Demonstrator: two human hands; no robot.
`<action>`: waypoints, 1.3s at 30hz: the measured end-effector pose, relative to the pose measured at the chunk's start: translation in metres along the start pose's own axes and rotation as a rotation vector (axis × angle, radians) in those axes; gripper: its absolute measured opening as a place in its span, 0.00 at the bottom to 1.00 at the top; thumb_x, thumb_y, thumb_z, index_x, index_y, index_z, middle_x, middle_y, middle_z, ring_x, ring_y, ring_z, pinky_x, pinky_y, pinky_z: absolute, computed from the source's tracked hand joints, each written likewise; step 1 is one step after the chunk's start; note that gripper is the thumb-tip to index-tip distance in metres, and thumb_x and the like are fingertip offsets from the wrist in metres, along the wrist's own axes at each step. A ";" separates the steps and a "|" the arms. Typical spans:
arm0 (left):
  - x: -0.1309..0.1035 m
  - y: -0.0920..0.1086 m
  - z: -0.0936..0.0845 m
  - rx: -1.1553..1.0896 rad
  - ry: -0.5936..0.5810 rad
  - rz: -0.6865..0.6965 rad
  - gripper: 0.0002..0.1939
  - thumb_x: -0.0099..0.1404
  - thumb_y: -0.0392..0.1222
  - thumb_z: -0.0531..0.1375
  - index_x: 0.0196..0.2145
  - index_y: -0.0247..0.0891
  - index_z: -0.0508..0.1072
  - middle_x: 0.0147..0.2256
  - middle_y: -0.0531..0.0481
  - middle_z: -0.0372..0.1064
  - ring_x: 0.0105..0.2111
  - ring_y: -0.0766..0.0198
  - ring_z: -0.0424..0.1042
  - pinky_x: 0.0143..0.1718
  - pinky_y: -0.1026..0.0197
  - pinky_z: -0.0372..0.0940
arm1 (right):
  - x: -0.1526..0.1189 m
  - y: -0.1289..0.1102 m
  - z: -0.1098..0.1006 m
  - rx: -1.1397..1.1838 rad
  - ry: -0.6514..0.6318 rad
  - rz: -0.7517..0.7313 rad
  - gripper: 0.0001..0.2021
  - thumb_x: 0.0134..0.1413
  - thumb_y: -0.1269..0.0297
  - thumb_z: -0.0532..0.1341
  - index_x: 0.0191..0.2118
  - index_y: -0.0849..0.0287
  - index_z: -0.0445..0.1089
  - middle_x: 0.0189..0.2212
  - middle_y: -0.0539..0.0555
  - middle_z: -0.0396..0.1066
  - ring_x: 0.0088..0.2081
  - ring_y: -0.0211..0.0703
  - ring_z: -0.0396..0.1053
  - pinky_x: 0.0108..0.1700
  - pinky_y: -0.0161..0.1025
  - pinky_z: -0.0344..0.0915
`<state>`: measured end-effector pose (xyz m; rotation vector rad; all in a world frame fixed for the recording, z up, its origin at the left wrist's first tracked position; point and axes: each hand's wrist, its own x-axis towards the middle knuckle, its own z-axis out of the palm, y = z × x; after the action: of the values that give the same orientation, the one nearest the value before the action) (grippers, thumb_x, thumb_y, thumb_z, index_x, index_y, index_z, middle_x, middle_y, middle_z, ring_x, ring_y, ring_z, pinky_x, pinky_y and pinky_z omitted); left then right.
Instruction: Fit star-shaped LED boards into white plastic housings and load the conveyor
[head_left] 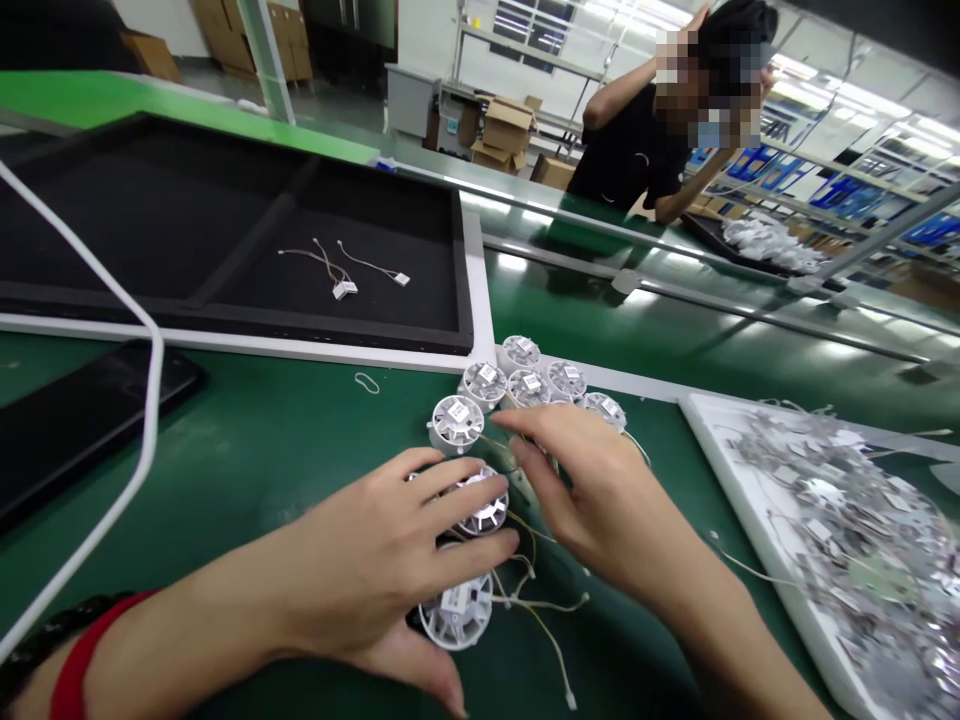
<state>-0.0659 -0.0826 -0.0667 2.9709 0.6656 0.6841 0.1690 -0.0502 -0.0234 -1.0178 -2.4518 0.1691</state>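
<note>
My left hand (397,530) reaches across two round white fan-like units with its fingers spread. The nearer round unit (457,612) lies between its thumb and fingers, with thin cables trailing right. Its fingertips cover part of another round unit (487,512); whether they press on it I cannot tell. My right hand (592,470) is beside the cluster, thumb and index fingertips apart, close to a thin cable from the round unit (457,422) at the left. Its other fingers are hidden. Several more units, such as one round unit (566,378), stand behind it, labels facing up.
A white tray (757,530) heaped with metallic parts is at right. A black framed panel (390,210) at upper left bears a few short cables (345,288). A phone (90,410) and a white cord (154,400) lie left. Across the bench is another person (630,150).
</note>
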 end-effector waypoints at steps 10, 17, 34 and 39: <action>-0.018 -0.021 -0.018 -0.020 -0.083 0.008 0.38 0.56 0.67 0.78 0.54 0.41 0.76 0.58 0.38 0.73 0.56 0.39 0.73 0.51 0.44 0.76 | 0.065 -0.002 0.006 -0.122 -0.507 -0.031 0.15 0.74 0.65 0.64 0.60 0.62 0.78 0.53 0.61 0.79 0.56 0.62 0.73 0.60 0.61 0.70; -0.040 -0.052 -0.050 0.040 -0.207 -0.250 0.32 0.57 0.48 0.80 0.57 0.48 0.77 0.65 0.37 0.66 0.61 0.34 0.72 0.45 0.40 0.82 | 0.036 0.011 0.000 -0.129 -0.416 -0.055 0.14 0.70 0.66 0.68 0.57 0.60 0.78 0.54 0.60 0.79 0.53 0.61 0.76 0.54 0.61 0.74; -0.042 -0.061 -0.035 0.052 -0.171 -0.328 0.50 0.58 0.69 0.76 0.67 0.40 0.67 0.72 0.25 0.55 0.66 0.21 0.66 0.53 0.28 0.78 | -0.026 -0.001 -0.019 0.018 -0.376 0.041 0.18 0.69 0.72 0.65 0.60 0.55 0.67 0.54 0.59 0.76 0.50 0.57 0.77 0.49 0.58 0.76; -0.041 -0.058 -0.023 0.089 -0.147 -0.282 0.49 0.61 0.69 0.75 0.67 0.39 0.64 0.67 0.26 0.64 0.65 0.26 0.68 0.56 0.29 0.77 | -0.020 -0.005 -0.008 0.058 -0.300 0.018 0.18 0.67 0.73 0.67 0.59 0.58 0.68 0.53 0.58 0.78 0.53 0.58 0.76 0.55 0.57 0.75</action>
<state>-0.1323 -0.0483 -0.0694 2.8814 1.0988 0.4215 0.1817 -0.0685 -0.0220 -1.0539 -2.6871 0.4240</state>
